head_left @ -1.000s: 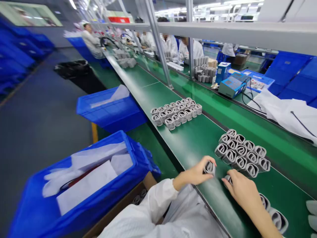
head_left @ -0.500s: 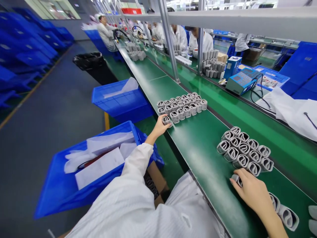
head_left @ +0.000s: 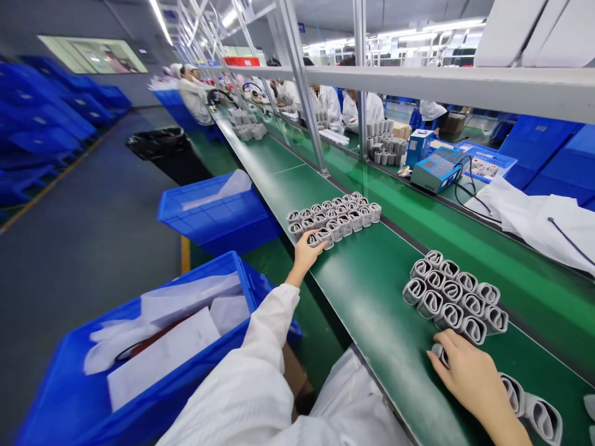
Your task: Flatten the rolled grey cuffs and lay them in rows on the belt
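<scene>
My left hand (head_left: 305, 250) reaches far up the green conveyor belt (head_left: 372, 291) and pinches a grey rolled cuff (head_left: 315, 238) at the near corner of the far cluster of grey rolls (head_left: 333, 218). My right hand (head_left: 467, 373) rests on the belt close to me, fingers curled over another grey roll (head_left: 437, 351) just below the near cluster of grey rolls (head_left: 453, 296). Two more loose rolls (head_left: 534, 409) lie by my right wrist.
A blue bin with white sheets (head_left: 153, 347) and a second blue bin (head_left: 216, 210) stand left of the belt. A blue tester box (head_left: 434, 168) and white cloth (head_left: 543, 217) sit beyond the belt. Other workers in white (head_left: 325, 102) sit further along.
My left hand carried a grey roll from near my body up to the far cluster and now holds it against that cluster's corner. My right hand stayed on its roll.
</scene>
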A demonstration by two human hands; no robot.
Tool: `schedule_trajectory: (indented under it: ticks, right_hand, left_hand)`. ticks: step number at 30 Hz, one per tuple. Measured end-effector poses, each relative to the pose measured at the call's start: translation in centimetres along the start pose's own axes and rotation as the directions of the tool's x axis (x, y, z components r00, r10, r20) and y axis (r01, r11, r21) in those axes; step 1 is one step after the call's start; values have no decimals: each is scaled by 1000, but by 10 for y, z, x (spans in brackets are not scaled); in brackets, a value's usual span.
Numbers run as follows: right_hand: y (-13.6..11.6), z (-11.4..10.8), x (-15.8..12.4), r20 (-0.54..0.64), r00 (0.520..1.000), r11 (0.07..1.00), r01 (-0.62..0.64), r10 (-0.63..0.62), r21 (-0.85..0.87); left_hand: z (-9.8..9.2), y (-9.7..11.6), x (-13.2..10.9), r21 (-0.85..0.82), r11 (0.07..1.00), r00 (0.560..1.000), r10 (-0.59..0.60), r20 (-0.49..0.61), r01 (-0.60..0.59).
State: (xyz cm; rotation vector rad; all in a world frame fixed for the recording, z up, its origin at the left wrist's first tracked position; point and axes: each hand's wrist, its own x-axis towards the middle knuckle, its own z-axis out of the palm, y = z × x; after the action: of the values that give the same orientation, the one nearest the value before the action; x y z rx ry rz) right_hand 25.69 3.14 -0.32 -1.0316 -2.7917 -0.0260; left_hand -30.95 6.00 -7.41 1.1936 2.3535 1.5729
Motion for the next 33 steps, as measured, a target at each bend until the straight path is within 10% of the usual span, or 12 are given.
schedule_trajectory:
  ticks: [5, 9, 13, 16, 18, 20, 22, 27, 33]
  right_hand:
    - [-10, -5, 4, -81, 994, 995, -59, 66, 81]
    - [28, -22, -41, -223, 958, 967, -130, 179, 218]
    - [73, -27, -125, -215, 866, 860, -356, 451, 366]
    - [70, -14, -162, 29, 796, 630, -500, 604, 594]
    - [51, -2, -163, 141, 753, 476, -537, 643, 697]
    - [31, 9, -151, 162, 716, 396, -544, 679, 740]
    - [19, 14, -136, 140, 682, 347, -525, 718, 777]
    - [38, -16, -94, -61, 610, 269, -255, 790, 929]
    - [53, -107, -4, -321, 290, 265, 216, 902, 940]
  left_hand:
    - [-4, 9, -1, 60, 997, 997, 57, -58, -54]
    - [-20, 17, -30, 135, 986, 967, 130, -218, -102]
    - [-13, 42, -95, -50, 907, 905, 421, 53, -419]
    - [17, 86, -160, -274, 818, 701, 575, 422, -505]
    - [41, 122, -200, -417, 761, 470, 640, 608, -497]
    - [63, 153, -227, -497, 773, 144, 586, 797, -394]
    - [79, 173, -240, -495, 831, 21, 517, 856, -254]
    - [103, 212, -209, -588, 784, 230, 546, 806, 200]
    - [116, 328, -141, -830, 549, 572, 714, 404, -98]
